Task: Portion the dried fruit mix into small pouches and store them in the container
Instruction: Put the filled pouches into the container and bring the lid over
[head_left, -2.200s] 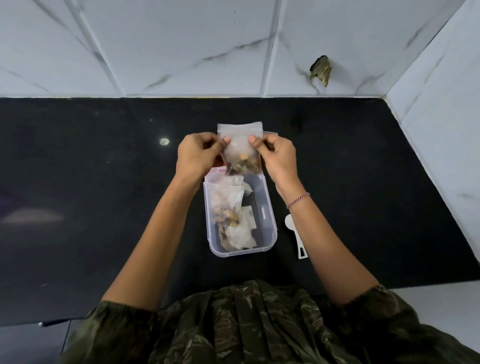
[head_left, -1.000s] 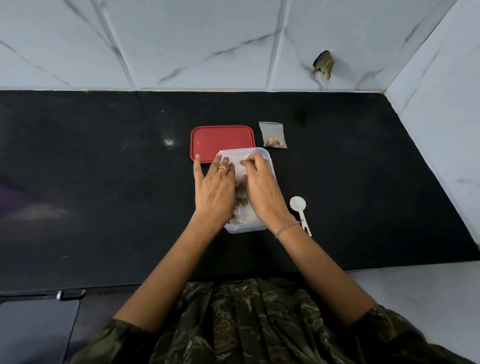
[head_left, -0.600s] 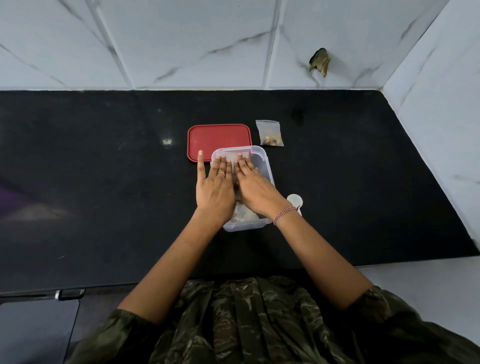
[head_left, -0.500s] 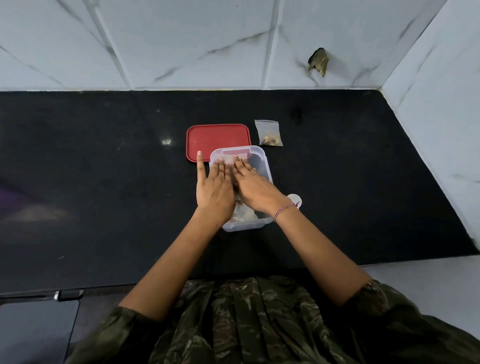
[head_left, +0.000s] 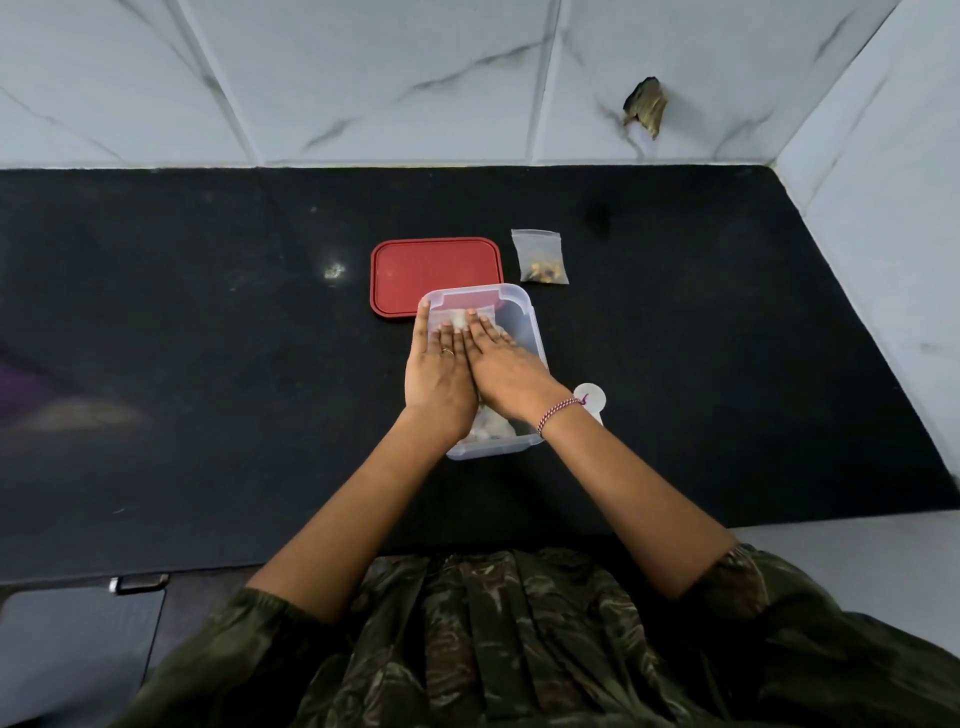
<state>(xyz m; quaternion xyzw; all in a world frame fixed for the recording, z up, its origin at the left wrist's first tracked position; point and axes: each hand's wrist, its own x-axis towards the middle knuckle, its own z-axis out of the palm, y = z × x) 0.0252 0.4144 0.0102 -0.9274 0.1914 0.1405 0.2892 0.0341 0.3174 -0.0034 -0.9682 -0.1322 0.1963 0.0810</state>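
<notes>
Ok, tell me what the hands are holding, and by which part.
Nothing is gripped: the left hand and right hand lie flat, fingers straight, pressing the pouches down inside the container.

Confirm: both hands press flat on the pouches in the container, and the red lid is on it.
Wrong: head view shows the red lid lying on the counter behind the container. The left hand and right hand do press flat on the pouches.

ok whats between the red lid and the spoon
The open container, with the left hand and right hand pressing pouches inside it, in the head view.
</notes>
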